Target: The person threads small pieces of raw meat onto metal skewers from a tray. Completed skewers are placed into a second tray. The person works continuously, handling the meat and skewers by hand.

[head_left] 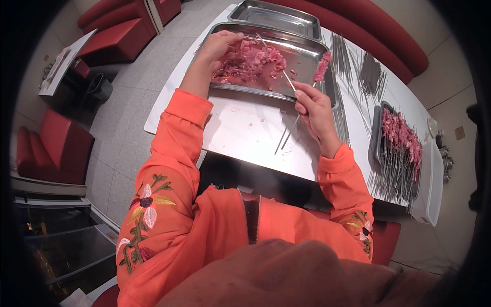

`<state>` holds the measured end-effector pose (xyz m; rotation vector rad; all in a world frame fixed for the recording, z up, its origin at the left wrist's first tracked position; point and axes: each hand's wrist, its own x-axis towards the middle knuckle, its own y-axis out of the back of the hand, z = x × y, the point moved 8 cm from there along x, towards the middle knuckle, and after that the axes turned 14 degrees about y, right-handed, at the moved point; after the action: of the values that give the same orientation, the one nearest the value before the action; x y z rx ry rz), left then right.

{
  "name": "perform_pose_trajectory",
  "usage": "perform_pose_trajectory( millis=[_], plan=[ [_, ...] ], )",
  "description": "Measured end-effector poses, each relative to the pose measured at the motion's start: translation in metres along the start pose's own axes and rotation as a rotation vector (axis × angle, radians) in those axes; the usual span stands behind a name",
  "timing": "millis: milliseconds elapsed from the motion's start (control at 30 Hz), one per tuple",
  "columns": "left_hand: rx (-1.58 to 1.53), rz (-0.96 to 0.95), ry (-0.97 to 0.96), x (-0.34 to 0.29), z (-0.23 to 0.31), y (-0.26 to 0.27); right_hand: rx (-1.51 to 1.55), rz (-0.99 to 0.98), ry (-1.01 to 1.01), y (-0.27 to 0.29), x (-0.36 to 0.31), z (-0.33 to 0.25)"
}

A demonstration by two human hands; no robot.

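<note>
My right hand point(313, 105) is closed on thin skewers whose bare lower ends cross below it. One loaded skewer point(323, 66) stands up past my fingers with pink raw meat on its upper part. A pale skewer point(288, 79) slants up and left from my fingertips into the meat. Over the left part of a metal tray point(245, 90) my left hand point(220, 47) is curled at the pile of raw meat pieces point(240, 66). Its fingertips are closed together near the far edge of the pile; what they hold is hidden.
A second metal tray point(276, 19) lies beyond the first. Bare skewers point(372, 74) are spread on the white table point(245, 128) to the right. Farther right, a dark tray point(377, 133) holds many loaded meat skewers point(401, 138), next to a white plastic bin point(433, 189). Red benches point(120, 41) stand around.
</note>
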<state>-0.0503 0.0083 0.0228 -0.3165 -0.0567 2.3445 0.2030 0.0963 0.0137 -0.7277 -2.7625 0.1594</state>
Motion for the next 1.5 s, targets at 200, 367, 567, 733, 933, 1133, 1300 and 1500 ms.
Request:
perform_pose_trajectory(
  millis=[200, 367, 567, 733, 933, 1133, 1300, 1500],
  plan=[
    [-0.114, 0.028, 0.029, 0.004, -0.005, 0.005, 0.016, -0.028, -0.042, -0.004, -0.003, 0.002],
    [-0.453, -0.097, 0.116, 0.017, -0.013, 0.007, 0.011, -0.075, -0.069, -0.006, -0.004, 0.008],
    [-0.378, -0.092, 0.015, 0.009, -0.006, 0.005, -0.018, -0.099, -0.092, -0.008, -0.005, 0.013],
    [-0.388, -0.038, -0.006, 0.007, -0.003, 0.01, -0.03, -0.133, -0.066, -0.01, -0.005, 0.013],
    [-0.387, -0.052, -0.056, 0.003, 0.001, 0.006, -0.025, -0.111, -0.062, -0.013, -0.007, 0.01],
    [-0.368, -0.067, -0.023, 0.002, 0.0, 0.001, -0.026, -0.12, -0.055, -0.012, -0.006, 0.011],
    [-0.356, -0.07, -0.021, -0.002, -0.002, -0.006, -0.039, -0.129, -0.036, -0.012, -0.005, 0.011],
    [-0.373, -0.063, -0.067, -0.012, 0.002, -0.015, -0.048, -0.109, -0.003, -0.012, -0.006, 0.01]
  ],
)
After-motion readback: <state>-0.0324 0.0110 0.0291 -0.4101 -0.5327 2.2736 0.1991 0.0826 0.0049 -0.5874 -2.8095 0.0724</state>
